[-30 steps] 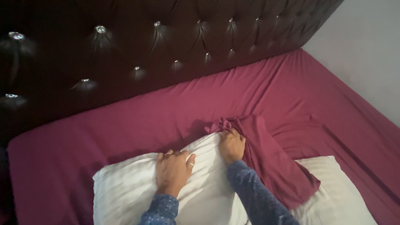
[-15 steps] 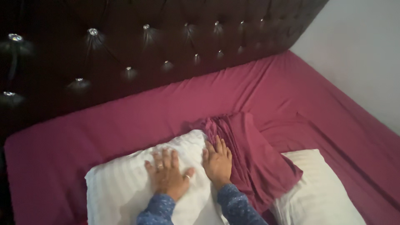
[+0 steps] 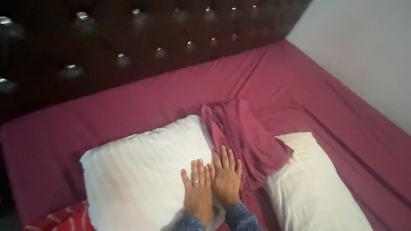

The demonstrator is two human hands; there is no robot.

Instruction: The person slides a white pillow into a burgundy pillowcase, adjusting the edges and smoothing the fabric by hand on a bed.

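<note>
ahead: open maroon sheet point(image 3: 141, 100) up to tufted headboard point(image 3: 107, 38)
right: crumpled maroon pillowcase point(image 3: 244, 137), second white pillow point(image 3: 308, 184) just beside
left: striped white pillow point(image 3: 141, 171) under both hands
far right: wall point(image 3: 364, 51) bounds bed

You wore a long-sleeved top in dark blue, sprinkled with tiny pale dots, and both cuffs reached to your wrists at the bottom edge of the view. Your left hand point(image 3: 198, 192) carried a thin, light-coloured ring on one finger. Your right hand point(image 3: 225, 176) was bare of rings as far as could be seen. Your fingernails were short and plain on both hands.
</note>
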